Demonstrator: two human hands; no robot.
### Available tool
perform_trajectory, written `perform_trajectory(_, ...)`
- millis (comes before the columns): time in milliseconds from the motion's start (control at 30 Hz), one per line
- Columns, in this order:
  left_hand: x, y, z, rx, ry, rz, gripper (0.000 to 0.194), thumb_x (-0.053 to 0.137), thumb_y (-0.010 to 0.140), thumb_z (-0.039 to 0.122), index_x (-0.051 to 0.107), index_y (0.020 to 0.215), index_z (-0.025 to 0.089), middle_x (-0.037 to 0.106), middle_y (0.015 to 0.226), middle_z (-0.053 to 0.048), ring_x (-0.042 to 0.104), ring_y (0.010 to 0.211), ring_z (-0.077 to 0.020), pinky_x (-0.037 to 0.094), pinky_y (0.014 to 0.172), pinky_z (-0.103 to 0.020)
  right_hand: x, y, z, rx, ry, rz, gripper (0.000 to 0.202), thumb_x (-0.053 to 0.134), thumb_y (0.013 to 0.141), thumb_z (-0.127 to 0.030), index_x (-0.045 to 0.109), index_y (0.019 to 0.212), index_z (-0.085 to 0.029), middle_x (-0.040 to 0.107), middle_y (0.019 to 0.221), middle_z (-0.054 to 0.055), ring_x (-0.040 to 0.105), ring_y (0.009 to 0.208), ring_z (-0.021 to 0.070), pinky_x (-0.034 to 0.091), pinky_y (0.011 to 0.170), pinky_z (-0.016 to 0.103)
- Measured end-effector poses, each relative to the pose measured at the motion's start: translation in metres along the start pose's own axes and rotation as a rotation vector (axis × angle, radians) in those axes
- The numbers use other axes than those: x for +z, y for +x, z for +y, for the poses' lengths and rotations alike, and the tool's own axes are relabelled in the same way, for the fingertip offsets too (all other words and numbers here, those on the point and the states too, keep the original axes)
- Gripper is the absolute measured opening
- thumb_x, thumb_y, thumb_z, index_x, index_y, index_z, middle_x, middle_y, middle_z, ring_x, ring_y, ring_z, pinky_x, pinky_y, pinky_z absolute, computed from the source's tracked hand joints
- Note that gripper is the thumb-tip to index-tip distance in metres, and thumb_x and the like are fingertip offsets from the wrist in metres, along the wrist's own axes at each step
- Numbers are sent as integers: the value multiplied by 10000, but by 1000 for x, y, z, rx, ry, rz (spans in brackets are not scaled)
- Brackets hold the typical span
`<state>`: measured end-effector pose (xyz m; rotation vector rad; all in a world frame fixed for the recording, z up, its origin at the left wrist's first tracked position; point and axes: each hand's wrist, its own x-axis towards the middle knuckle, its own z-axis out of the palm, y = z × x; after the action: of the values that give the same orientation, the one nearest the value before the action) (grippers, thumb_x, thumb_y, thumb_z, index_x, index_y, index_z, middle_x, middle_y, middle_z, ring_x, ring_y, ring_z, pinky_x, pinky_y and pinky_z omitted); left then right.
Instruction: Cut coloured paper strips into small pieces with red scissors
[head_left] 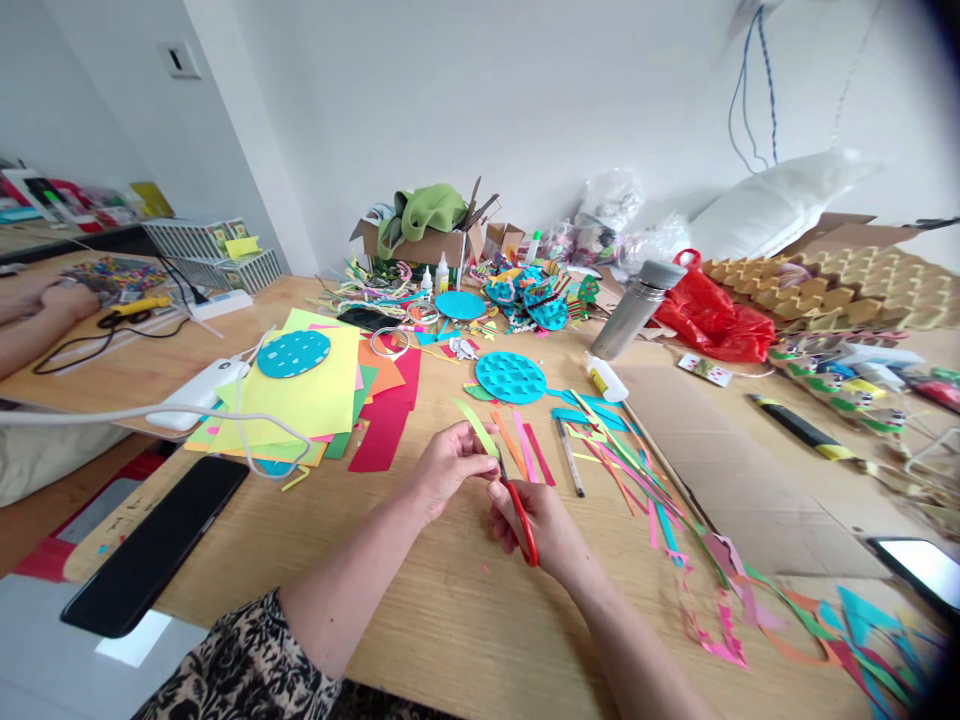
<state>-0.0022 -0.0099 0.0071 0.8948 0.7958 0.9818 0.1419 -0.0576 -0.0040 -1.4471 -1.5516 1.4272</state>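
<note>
Near the middle of the table, my left hand pinches a yellow-green paper strip. My right hand is closed round red-handled scissors, their blades at the lower end of that strip. Just beyond the hands lie an orange strip, a pink strip and a red strip. Farther back is a round blue piece with dimples. A pen rests to the right, beside a heap of coloured paper strips.
Coloured paper sheets and a dark phone lie on the left. A metal flask, a glue bottle and a cardboard sheet stand or lie to the right. Another person's hands are at the far left.
</note>
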Motion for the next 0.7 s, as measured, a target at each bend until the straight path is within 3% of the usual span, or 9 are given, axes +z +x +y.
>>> perform_trajectory(233,-2,0,1,27,-2,-19,351,704,609,147,598,944,127,576,669,11,578,611,-112,460,646,-259,1,0,0,0,-2,5,508,511,779,-636,483,590,-165,549,481,6,498,373,101,345,364,195)
perform_trajectory(700,0,0,2,8,-39,6,417,728,573,139,555,953,128,562,657,33,583,596,-115,458,637,-271,0,-1,-1,-5,13,8,489,523,784,-613,498,599,-161,554,489,4,506,374,103,351,365,195)
